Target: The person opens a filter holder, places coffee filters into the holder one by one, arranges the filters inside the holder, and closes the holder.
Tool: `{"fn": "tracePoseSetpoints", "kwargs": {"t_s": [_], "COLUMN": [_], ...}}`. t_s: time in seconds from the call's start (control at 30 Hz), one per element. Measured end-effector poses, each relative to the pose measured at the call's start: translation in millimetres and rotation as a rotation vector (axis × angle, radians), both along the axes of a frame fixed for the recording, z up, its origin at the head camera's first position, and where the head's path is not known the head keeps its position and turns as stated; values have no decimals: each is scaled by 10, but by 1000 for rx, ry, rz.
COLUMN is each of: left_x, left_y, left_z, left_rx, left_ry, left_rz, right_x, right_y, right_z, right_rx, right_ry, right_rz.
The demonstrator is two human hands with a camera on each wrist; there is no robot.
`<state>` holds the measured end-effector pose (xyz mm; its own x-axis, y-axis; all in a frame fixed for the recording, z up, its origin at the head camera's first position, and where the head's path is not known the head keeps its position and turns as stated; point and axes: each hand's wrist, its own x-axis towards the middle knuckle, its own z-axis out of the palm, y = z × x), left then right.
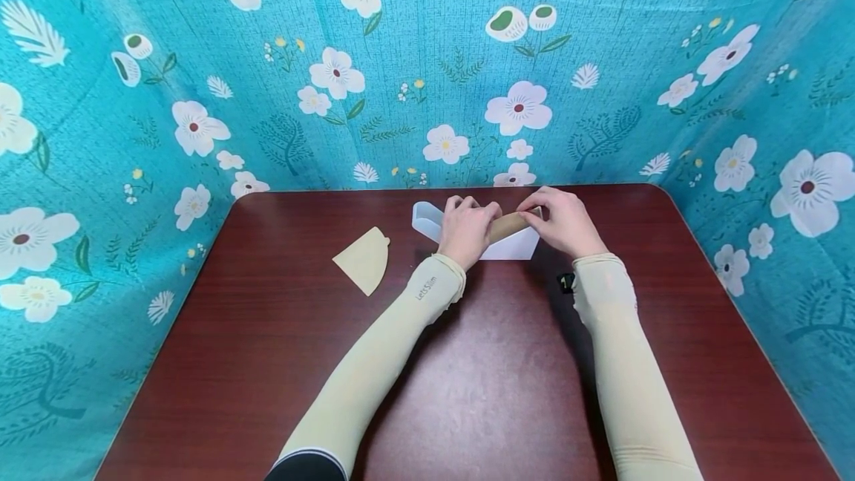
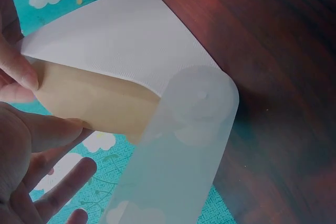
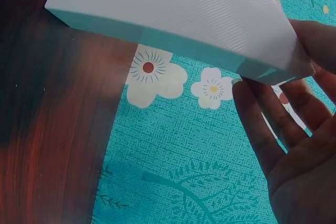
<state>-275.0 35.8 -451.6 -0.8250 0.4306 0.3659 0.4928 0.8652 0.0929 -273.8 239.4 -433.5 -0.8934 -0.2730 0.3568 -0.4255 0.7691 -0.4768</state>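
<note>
A white fan-shaped filter holder [image 1: 510, 247] with a translucent strip-like cover [image 2: 173, 182] swung out to one side is held near the table's back edge. Tan coffee filters [image 2: 100, 98] show between its white front and the cover. My left hand [image 1: 466, 227] pinches the filters' edge, its thumb on the near face and other fingers partly hidden. At the far corner, my right hand [image 1: 562, 220] grips the holder's end, with fingers under it; its thumb also touches the filters. A single tan paper filter [image 1: 364, 260] lies flat left of the left hand.
A small black object [image 1: 566, 283] lies near the right wrist, too small to identify. The dark red-brown table [image 1: 481, 392] ends at a turquoise flowered curtain [image 1: 401, 80] behind and at both sides.
</note>
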Motion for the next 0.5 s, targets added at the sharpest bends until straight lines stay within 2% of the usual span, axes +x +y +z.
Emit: {"fn": "tracePoseSetpoints", "kwargs": {"t_s": [0.2,0.5], "left_x": [-6,-8], "left_y": [29,33], "left_z": [-27,-35], "left_rx": [-23,-8], "left_ry": [-27,-5], "left_rz": [0,-9], "right_x": [11,14], "right_y": [-17,-1], "right_z": [-1,-11], "right_rx": [-3,-6], "right_ry": [-10,-21], "right_rz": [-7,-14]}}
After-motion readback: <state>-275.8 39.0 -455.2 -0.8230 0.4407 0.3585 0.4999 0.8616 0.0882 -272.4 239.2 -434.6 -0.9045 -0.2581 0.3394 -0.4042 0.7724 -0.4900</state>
